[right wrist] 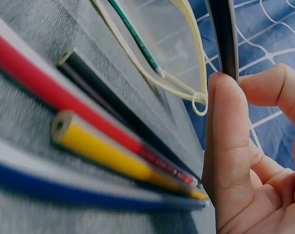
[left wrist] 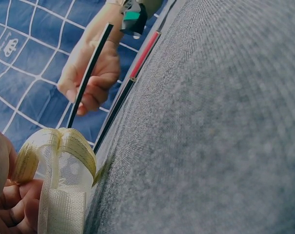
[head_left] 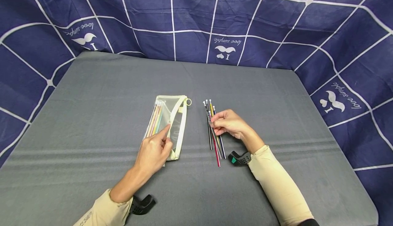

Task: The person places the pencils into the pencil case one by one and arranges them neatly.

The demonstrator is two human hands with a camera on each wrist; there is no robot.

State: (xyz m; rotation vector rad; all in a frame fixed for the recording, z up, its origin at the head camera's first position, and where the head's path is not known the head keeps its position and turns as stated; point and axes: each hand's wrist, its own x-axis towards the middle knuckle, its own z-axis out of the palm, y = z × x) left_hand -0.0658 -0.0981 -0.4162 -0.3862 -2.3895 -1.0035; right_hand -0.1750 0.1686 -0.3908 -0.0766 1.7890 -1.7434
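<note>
A mesh pencil pouch (head_left: 175, 140) with pale yellow trim lies left of centre, with several pencils (head_left: 155, 118) inside its left part. My left hand (head_left: 155, 151) grips the pouch's edge; in the left wrist view its fingers curl by the bulging zipper trim (left wrist: 57, 146). Between thumb and fingers of my right hand (head_left: 230, 123) I pinch a dark pencil (left wrist: 91, 73), lifted and tilted above the others. Below it on the table lie a red pencil (right wrist: 88, 107), a yellow pencil (right wrist: 103, 151), a blue pencil (right wrist: 88, 183) and a black pencil (right wrist: 118, 107).
A grey cloth covers the table (head_left: 101, 116). Blue curtain fabric (head_left: 196, 17) with white lines hangs along the back and sides. The pouch's zipper ring (head_left: 189, 102) points toward the loose pencils. Each wrist carries a black camera mount (head_left: 239, 158).
</note>
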